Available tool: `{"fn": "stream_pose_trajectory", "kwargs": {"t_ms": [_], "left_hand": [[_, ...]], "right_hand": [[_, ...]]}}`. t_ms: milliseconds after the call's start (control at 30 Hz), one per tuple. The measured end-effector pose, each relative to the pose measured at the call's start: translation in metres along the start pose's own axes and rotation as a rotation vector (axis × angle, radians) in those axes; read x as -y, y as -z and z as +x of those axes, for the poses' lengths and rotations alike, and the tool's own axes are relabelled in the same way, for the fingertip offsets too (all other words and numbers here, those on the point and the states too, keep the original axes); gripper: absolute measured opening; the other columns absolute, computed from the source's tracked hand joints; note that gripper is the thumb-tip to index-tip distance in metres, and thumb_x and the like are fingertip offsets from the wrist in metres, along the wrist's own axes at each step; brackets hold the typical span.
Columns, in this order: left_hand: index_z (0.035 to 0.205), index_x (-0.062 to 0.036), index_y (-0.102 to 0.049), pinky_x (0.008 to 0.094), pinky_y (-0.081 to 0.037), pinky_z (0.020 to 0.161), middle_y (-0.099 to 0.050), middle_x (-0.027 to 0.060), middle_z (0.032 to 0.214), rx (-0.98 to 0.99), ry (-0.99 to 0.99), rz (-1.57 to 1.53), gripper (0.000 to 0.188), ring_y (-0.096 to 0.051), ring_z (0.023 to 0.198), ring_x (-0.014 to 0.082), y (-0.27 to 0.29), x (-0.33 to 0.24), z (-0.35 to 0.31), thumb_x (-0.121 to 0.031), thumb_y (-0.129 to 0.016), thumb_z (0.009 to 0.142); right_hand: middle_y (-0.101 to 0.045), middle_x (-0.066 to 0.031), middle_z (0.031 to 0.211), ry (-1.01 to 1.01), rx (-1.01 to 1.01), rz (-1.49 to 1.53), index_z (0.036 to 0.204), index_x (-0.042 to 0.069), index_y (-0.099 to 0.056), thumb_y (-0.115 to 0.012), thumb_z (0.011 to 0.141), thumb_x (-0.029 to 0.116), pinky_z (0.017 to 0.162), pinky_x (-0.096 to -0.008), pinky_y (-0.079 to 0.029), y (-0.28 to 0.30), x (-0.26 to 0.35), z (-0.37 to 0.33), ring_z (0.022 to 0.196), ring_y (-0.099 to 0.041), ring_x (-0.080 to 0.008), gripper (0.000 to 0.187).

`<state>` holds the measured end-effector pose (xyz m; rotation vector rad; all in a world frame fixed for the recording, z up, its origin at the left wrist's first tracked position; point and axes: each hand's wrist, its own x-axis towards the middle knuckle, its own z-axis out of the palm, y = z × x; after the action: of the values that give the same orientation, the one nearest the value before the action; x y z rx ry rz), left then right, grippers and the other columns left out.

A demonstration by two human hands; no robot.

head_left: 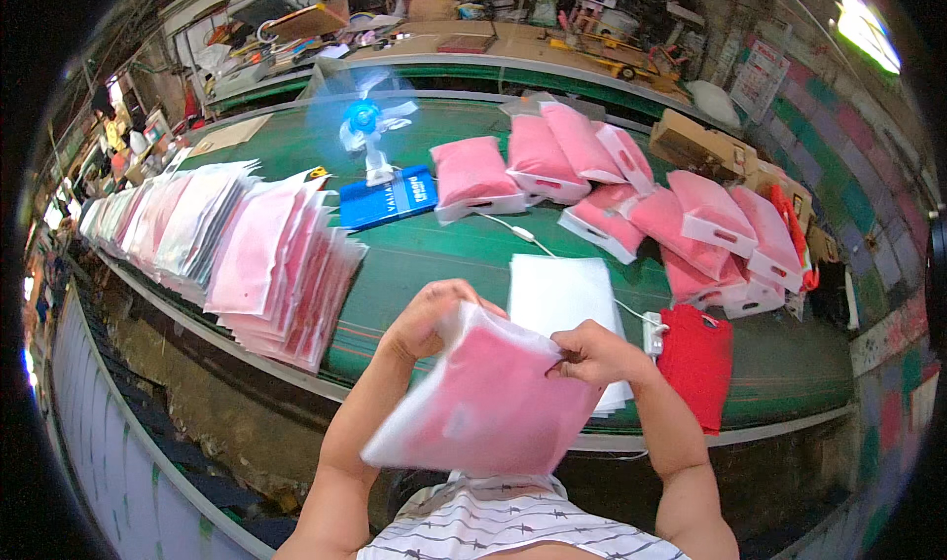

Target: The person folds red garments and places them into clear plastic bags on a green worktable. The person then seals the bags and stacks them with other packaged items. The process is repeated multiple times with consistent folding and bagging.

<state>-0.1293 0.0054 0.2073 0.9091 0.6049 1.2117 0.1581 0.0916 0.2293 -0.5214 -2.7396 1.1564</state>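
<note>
In front of my chest I hold a frosted plastic bag [493,402] with something flat and pink inside, tilted toward me. My left hand [426,315] is closed on its upper left edge, with some fingers hidden behind the plastic. At the upper right edge, my right hand [590,353] pinches the bag between thumb and fingers. Just beyond the bag, a pile of flat white translucent sheets [557,289] lies on the green belt-like table [424,274]. To the right of my right hand lies a folded red cloth item [695,368], beside a white power strip [653,334].
Overlapping flat pink bags [261,244] and paler bags [168,215] line the left side. Puffy pink bags with handle slots [691,224] are heaped at the right. A fan [363,118] spins behind a blue box [388,198]. Cardboard boxes [695,144] stand at the back right.
</note>
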Motion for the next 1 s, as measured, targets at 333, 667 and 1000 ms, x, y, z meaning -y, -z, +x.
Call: {"fn": "stream_pose_trajectory", "kwargs": {"t_ms": [333,667,1000], "left_hand": [[0.156,-0.0083,-0.034,0.0462,-0.043,0.109,-0.051,0.0163,0.146,-0.057,0.22,-0.48,0.069,-0.05,0.133,0.031,0.145,0.051,-0.133,-0.039,-0.06,0.1],[0.138,-0.0035,-0.056,0.0307,-0.05,0.098,-0.063,0.005,0.125,-0.564,-0.348,0.551,0.05,-0.06,0.115,0.015,0.159,-0.101,-0.179,-0.002,-0.068,0.089],[0.121,-0.0061,-0.055,0.0323,-0.06,0.068,-0.068,0.0059,0.102,-1.059,-0.494,-0.347,0.025,-0.069,0.084,0.018,0.207,-0.118,-0.213,-0.017,-0.062,0.1]], "right_hand": [[-0.069,-0.002,0.08,-0.255,-0.786,0.467,0.1,-0.002,-0.067,-0.07,0.09,0.004,0.065,-0.0275,-0.05,-0.064,0.057,0.12,0.071,-0.061,-0.0097,0.011],[-0.062,0.0036,0.082,0.126,-1.107,0.44,0.093,0.002,-0.062,-0.07,0.095,0.012,0.066,-0.0244,-0.042,-0.072,0.158,0.273,0.074,-0.051,-0.005,0.013],[-0.061,-0.0026,0.087,-0.193,-0.574,0.915,0.133,0.003,-0.043,-0.063,0.096,0.008,0.058,-0.0295,-0.046,-0.175,0.128,0.439,0.068,-0.054,-0.0108,0.042]]}}
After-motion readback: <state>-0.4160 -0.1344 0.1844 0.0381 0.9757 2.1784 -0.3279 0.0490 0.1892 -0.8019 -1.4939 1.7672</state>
